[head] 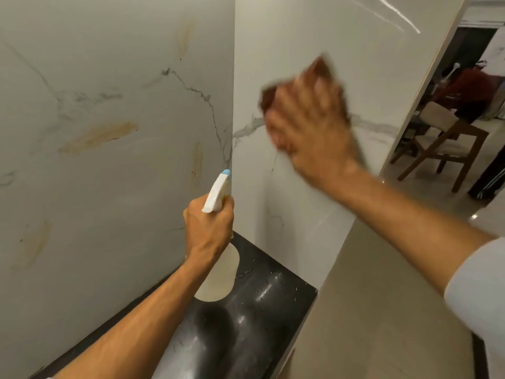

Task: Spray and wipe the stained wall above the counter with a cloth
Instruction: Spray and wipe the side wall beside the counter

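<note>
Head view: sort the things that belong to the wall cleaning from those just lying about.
Job: spray bottle, gripped by the left hand; brown cloth, pressed to the wall by the right hand; yellowish stains on the wall.
Lying about: wooden chair in the next room; black counter below.

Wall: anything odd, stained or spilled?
Yes. Yellow-brown smears mark the left wall: largest mid-panel, others near the top, by the corner and lower left. Droplets dot the black counter. The right panel by the cloth shows no smears.
</note>
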